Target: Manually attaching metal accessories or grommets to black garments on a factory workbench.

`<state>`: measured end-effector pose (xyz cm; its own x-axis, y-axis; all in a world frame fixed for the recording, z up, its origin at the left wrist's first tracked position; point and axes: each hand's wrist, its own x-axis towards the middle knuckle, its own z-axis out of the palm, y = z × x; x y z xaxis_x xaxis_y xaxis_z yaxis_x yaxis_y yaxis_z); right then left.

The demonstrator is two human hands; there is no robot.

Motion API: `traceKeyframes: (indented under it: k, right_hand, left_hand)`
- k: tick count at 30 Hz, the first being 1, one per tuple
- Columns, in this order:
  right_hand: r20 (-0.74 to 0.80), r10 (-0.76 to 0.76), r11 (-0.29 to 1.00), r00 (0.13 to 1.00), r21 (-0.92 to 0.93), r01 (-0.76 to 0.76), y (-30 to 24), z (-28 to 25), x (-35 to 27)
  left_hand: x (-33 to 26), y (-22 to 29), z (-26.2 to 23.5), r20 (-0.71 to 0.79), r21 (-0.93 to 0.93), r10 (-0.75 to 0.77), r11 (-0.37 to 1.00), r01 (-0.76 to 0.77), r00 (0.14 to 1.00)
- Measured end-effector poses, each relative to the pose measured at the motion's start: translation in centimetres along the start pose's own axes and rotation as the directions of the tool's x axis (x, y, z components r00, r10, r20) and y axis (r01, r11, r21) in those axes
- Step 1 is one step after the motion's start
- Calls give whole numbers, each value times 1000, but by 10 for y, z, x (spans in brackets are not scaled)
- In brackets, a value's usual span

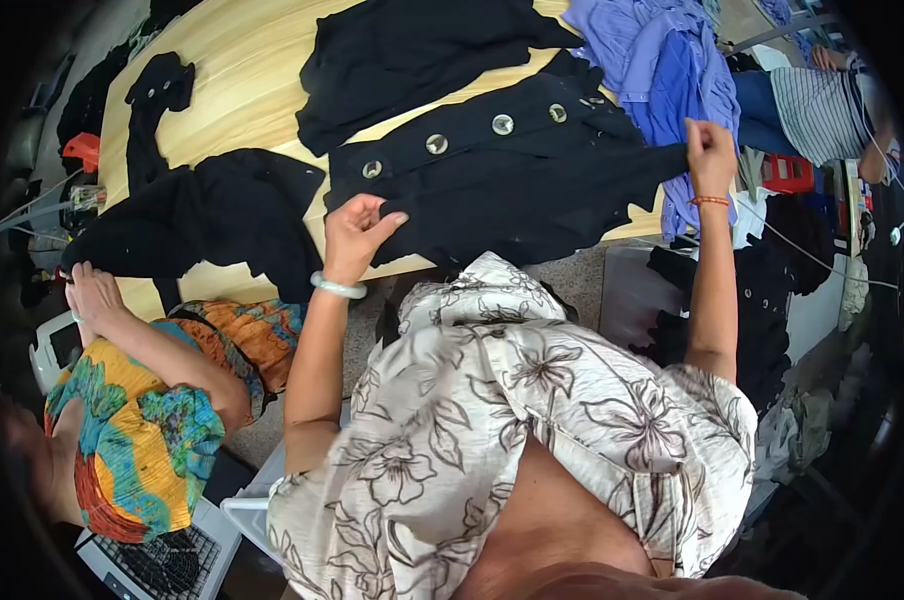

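Observation:
A black garment (512,195) lies spread across the near side of the table, with large round shiny buttons or rings (436,145) in a row along it. My left hand (354,238) pinches its near left edge between thumb and fingers. Out to the right, my right hand (710,160) grips the garment's far right end, drawn to a narrow point and raised a little. Between both hands the cloth is stretched fairly flat, with a ragged near edge. Just beyond it lies another black garment (412,60).
Left of me, a person's hand (94,298) rests at a black garment (207,215) on the wooden table (242,60). A purple-blue clothing pile (662,60) covers the right end. A red stool (787,172) and another person in a striped top (817,110) are beyond it.

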<state>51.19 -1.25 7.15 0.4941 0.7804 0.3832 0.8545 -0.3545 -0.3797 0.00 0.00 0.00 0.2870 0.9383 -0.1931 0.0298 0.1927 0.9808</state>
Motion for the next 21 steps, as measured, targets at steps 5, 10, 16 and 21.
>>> traceKeyframes:
  k: [5,10,16,21]
  right_hand:
    - [44,-517,783,855,427,452,-140,24,-56]
    - [538,-654,645,531,764,21,-253,40,-139]
    - [570,-621,680,537,733,8,-256,80,-153]
    - [628,-585,724,513,690,-20,-245,81,-160]
  left_hand:
    - [4,15,9,-34,21,-27,999,27,999]
    - [-8,9,8,-29,129,25,991,-21,999]
    - [-22,30,19,-93,342,262,914,-217,960]
    - [-16,22,15,-48,362,152,924,-124,987]
